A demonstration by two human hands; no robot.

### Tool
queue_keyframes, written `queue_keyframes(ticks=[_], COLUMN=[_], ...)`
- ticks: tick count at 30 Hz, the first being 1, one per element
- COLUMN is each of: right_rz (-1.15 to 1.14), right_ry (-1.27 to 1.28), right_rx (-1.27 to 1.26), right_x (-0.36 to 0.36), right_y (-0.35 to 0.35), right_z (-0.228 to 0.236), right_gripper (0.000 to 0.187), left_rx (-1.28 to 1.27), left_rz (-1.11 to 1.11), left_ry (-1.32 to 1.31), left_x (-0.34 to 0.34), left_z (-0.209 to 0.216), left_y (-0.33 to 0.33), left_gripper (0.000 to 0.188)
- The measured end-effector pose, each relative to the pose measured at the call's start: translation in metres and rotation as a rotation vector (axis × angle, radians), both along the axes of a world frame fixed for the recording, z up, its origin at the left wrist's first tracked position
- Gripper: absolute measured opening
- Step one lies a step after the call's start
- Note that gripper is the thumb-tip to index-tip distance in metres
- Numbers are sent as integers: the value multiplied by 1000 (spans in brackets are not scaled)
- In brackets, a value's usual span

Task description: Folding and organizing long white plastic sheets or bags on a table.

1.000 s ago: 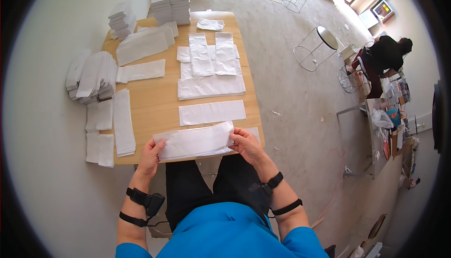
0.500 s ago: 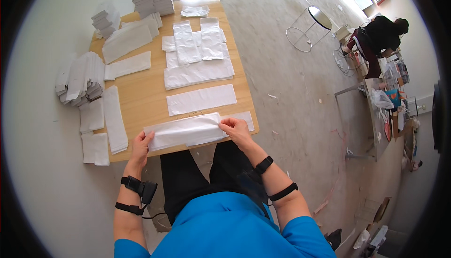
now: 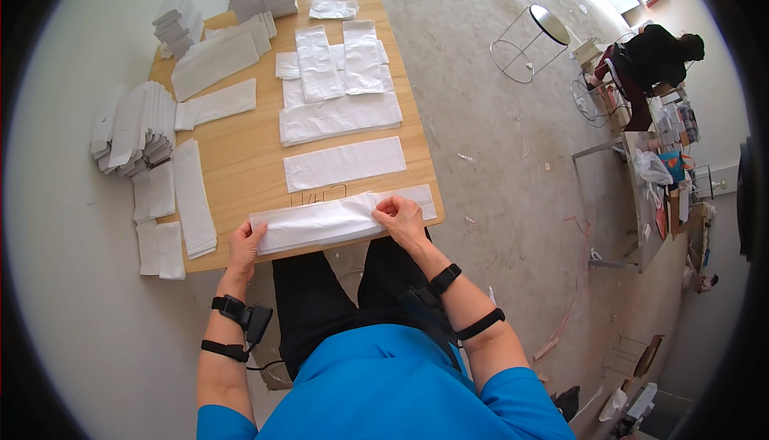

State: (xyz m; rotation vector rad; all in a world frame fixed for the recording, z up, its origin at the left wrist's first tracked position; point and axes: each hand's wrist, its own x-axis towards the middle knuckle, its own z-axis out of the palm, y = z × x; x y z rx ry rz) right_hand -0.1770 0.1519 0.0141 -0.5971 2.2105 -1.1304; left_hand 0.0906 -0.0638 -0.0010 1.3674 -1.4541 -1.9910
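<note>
Right hand (image 3: 403, 217) gathers into a bunched pinch, baring more of the sheet below

Fingers that lay spread about the strip's right end one second ago are now drawn together there, and a longer piece of the flat white under-sheet (image 3: 424, 197) shows just past them. Between the two hands, along the near edge of the pale wooden surface (image 3: 240, 169), lies a long, layered white paper-like strip (image 3: 316, 225). The left hand (image 3: 244, 246) grips its left end, thumb on top; the right fingers pinch its right end, tips together. Just beyond the fingers lies a single flat white strip (image 3: 344, 164), and farther from them a layered white stack (image 3: 340, 124) topped by two short white folded pieces (image 3: 318, 64). Left of and beyond the left fingers stretches a narrow white lengthwise strip (image 3: 195, 197), with a leaning white pile (image 3: 132, 128) farther out. Well apart, to the right of the right fingers, a co-worker in a black top (image 3: 649, 64) bends forward beside a cluttered grey table (image 3: 633, 188).
</note>
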Motion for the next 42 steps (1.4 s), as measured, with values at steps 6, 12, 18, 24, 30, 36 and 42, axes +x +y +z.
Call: queue_keyframes(ticks=[6, 12, 18, 24, 30, 36, 42], right_rz=[-1, 0, -131, -62, -74, -106, -105], right_ry=[-15, -35, -18, 11, 66, 59, 73], right_rx=[18, 12, 12, -13, 123, 167, 171], right_x=[-1, -2, -5, 23, 28, 28, 25], right_y=[3, 3, 24, 26, 17, 15, 15], right_z=[-6, -9, 0, -7, -9, -8, -10], right_gripper=[20, 22, 25, 26, 25, 25, 28], left_rx=[-43, -158, -952, -794, -1038, -970, -180], left_rz=[-11, -40, -179, -557, -658, -664, -402], left_ry=[-26, -182, -462, -104, -111, -125, 57], left_x=[-5, 1, -34, -119, -141, -144, -135], left_z=[2, 4, 63, 62, 23, 12, 5], left_y=[0, -2, 40, 112, 121, 113, 90], left_gripper=[28, 26, 18, 12, 19, 15, 11])
